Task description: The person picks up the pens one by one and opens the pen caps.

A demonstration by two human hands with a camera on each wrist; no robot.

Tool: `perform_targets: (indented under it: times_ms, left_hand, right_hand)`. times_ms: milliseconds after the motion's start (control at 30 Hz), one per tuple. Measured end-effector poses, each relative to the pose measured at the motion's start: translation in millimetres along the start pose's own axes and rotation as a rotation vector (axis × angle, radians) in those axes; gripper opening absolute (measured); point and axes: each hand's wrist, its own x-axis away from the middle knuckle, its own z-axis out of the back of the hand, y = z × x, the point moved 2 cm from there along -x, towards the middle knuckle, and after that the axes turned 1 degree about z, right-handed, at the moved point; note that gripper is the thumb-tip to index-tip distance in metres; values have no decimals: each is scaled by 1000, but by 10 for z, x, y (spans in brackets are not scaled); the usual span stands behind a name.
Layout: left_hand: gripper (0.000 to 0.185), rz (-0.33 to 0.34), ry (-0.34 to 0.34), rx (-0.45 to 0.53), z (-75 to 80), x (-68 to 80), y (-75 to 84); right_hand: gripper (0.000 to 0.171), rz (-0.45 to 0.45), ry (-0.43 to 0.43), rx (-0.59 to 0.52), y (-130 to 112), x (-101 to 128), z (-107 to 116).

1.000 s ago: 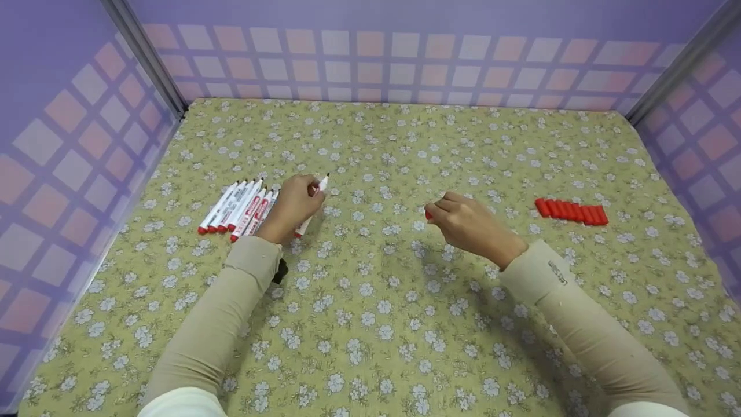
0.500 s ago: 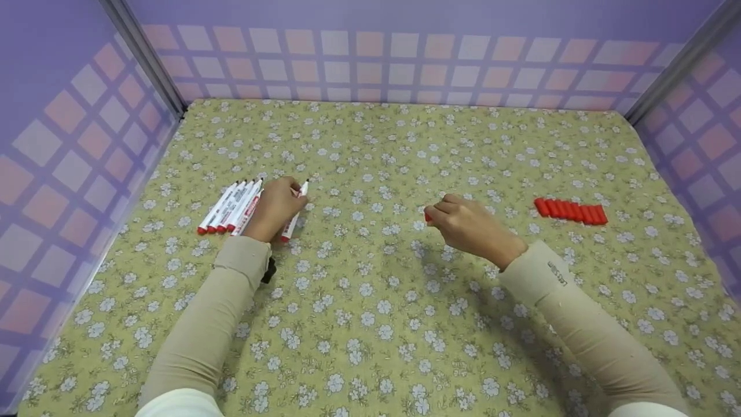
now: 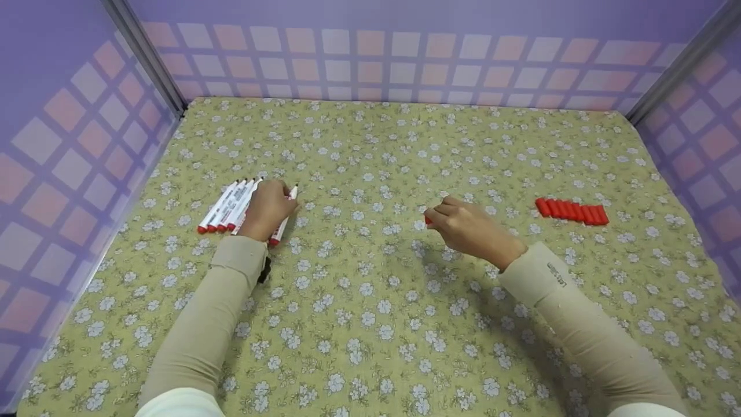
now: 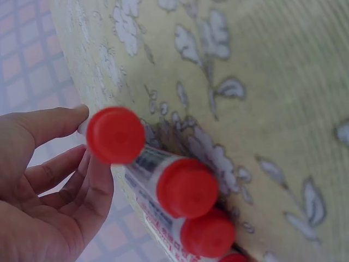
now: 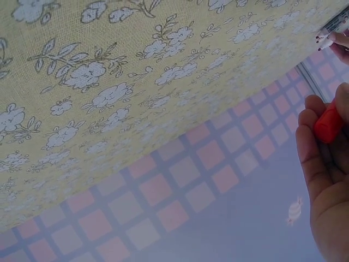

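Observation:
With thumb and fingers, my left hand (image 3: 266, 208) pinches an uncapped white marker (image 3: 279, 233) with a red end, at the right side of a row of similar markers (image 3: 223, 208). Its dark tip points away from me. Part of the row is hidden under the hand in the head view. In the left wrist view the red end (image 4: 115, 135) of the pinched marker sits beside those of other markers (image 4: 187, 188). My right hand (image 3: 466, 226) holds a red marker cap (image 5: 328, 124) between thumb and fingers, over the middle right of the table.
Several red caps (image 3: 570, 211) lie side by side in a row at the right. A flower-patterned cloth (image 3: 370, 324) covers the table. Purple panels with a pink and white check (image 3: 370, 58) stand along the back and both sides.
My left hand has moved left and slightly towards me with the marker, bringing it up to the row. The right hand has stayed in place with the cap.

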Motion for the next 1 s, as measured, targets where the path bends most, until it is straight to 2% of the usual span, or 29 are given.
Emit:
perform_targets:
  times_ms: [133, 400, 700, 767, 1000]
  left_hand:
    - [38, -7, 7, 0, -3, -2, -21]
    - [35, 4, 17, -17, 2, -12, -35]
    - [42, 3, 18, -10, -19, -13, -58]
    - [39, 8, 16, -14, -28, -17, -70]
    - [11, 10, 10, -7, -44, -16, -83]
  right_hand:
    - [11, 1, -3, -8, 4, 3, -6]
    - [11, -1, -21, -24, 17, 11, -18]
    - [11, 0, -21, -33, 24, 24, -25]
    - [10, 0, -20, -35, 25, 26, -24]
    - [8, 4, -12, -49, 26, 43, -19]
